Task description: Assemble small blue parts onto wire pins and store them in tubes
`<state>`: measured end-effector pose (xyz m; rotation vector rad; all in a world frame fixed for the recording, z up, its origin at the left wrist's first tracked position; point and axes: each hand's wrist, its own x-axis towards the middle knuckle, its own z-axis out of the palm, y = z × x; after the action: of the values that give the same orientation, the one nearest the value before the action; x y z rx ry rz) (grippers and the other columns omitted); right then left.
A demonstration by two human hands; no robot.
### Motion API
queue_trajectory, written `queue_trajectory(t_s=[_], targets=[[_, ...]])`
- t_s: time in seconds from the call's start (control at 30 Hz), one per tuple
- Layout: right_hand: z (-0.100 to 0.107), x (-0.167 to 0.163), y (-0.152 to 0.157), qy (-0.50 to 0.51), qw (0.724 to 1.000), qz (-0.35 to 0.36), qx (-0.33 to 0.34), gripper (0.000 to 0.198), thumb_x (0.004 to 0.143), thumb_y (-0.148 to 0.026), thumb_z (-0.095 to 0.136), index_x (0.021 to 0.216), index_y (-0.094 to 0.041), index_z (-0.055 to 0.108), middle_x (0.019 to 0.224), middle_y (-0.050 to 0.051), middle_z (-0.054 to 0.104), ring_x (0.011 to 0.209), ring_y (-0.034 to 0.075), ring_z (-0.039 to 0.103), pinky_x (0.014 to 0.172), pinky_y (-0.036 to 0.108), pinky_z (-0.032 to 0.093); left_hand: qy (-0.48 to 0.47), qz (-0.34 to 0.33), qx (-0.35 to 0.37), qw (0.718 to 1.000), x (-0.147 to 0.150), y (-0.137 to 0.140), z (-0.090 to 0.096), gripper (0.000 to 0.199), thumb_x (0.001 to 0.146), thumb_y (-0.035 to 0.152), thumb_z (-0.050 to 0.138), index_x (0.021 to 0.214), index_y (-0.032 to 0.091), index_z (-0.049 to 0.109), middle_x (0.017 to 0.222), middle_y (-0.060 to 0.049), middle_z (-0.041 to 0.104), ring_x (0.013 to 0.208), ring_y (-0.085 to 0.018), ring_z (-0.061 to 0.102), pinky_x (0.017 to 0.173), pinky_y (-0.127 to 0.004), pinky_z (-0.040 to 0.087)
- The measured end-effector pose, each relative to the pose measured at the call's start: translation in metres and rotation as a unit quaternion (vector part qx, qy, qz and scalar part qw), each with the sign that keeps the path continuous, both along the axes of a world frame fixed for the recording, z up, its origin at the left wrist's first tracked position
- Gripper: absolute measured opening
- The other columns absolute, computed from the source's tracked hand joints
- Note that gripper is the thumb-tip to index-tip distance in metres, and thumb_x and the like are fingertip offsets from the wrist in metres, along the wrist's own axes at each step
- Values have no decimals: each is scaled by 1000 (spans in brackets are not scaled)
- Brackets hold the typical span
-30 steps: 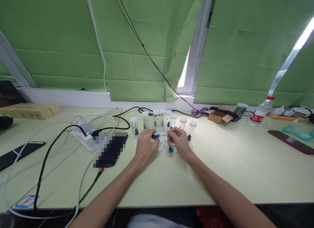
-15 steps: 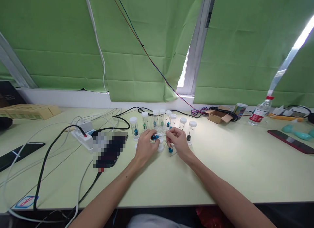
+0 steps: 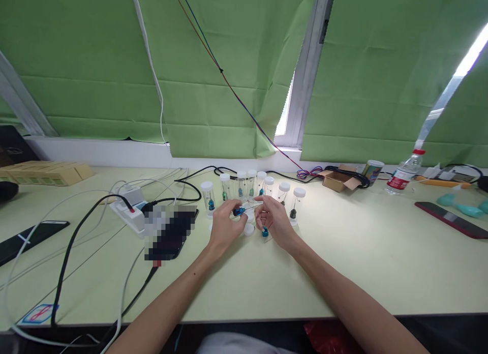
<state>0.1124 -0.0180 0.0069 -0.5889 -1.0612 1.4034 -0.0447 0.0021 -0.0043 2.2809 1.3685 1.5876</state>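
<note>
My left hand [image 3: 225,224] pinches a blue-hubbed needle [image 3: 239,211] between thumb and fingers, its thin shaft pointing right. My right hand [image 3: 277,219] is beside that shaft, index finger stretched out above it and the other fingers loosely curled; whether a fingertip touches the shaft is too small to tell. Another blue-hubbed needle [image 3: 265,232] lies on the table just under my right hand. Behind both hands stand several clear tubes [image 3: 208,195] with white caps, holding blue, green or dark needles. A loose white cap [image 3: 249,230] rests between my hands.
To the left are a power strip [image 3: 131,216], a phone [image 3: 183,227] and trailing cables [image 3: 72,242]. At the back right stand an open cardboard box [image 3: 337,180], a can [image 3: 372,172] and a water bottle [image 3: 404,175]. A red-edged phone [image 3: 450,219] lies far right.
My right hand's fingers have parted from a pinch, with the index finger now reaching out over the needle shaft. My left hand keeps its hold almost in place.
</note>
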Motion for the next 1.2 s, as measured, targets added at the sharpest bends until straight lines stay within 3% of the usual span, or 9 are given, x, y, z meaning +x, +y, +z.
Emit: queue_trajectory(t_s=[0.13,0.4,0.83,1.2], targets=[[1,1,-2,6,998,62,-12,41,86,-54,60,101,-17,62,66,1,64,44,10,51,45,24,39,-5,4,3,1000,0,-2,0,15,69,15,56,82,19,61,78,-1,66,66,-15,56,67,-28,47],[5,3,-5,-13,995,93,-26,47,86,-56,60,109,-15,65,78,7,71,48,11,52,47,25,38,-11,-4,7,1000,-1,-1,-1,11,69,15,58,79,19,60,75,-1,66,67,-15,58,65,-27,47],[-4,2,-2,-24,998,64,-3,37,83,-48,68,101,-16,65,69,3,67,47,9,51,49,24,37,-4,-13,-3,1000,1,-3,-3,13,70,15,58,82,19,62,77,-2,67,70,-16,60,68,-28,48],[0,1,-5,-10,998,61,-16,27,83,-40,67,97,-16,65,65,2,67,45,10,51,48,25,36,-7,-18,0,1000,2,-6,0,13,70,15,57,82,19,62,75,-1,66,68,-16,60,66,-27,47]])
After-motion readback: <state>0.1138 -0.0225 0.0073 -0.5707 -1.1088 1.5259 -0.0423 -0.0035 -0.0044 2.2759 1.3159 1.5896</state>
